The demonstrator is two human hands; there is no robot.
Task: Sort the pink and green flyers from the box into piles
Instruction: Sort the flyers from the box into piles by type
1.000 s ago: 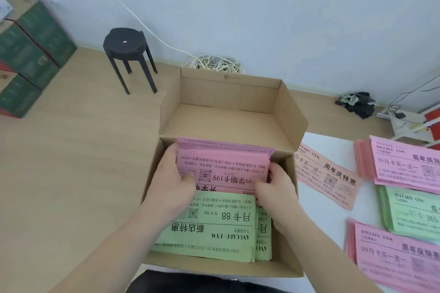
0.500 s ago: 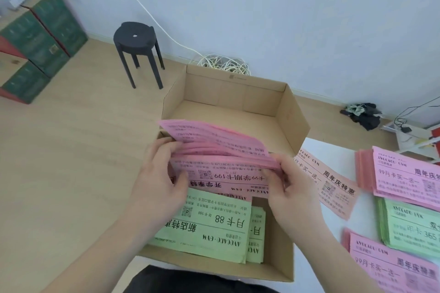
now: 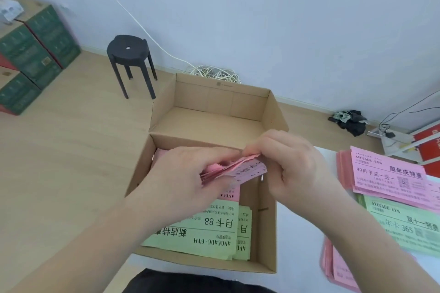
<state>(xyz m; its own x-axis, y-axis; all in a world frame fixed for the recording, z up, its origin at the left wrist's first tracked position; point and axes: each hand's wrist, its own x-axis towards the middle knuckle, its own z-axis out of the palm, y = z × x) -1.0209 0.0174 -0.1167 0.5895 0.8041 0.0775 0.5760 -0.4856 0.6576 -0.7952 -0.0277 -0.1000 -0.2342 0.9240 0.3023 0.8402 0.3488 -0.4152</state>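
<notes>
Bare hands (image 3: 188, 181), black garment (image 3: 195, 283)

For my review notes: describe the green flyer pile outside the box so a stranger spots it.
Find the cardboard box; the white table lies to its right. There the green pile sits between a far pink pile and a near pink pile: the only green one outside the box.

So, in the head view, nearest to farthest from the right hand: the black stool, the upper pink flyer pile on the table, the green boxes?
1. Upper pink flyer pile, on the table, right of the right hand.
2. Black stool, on the floor, left.
3. Green boxes, far left.
</notes>
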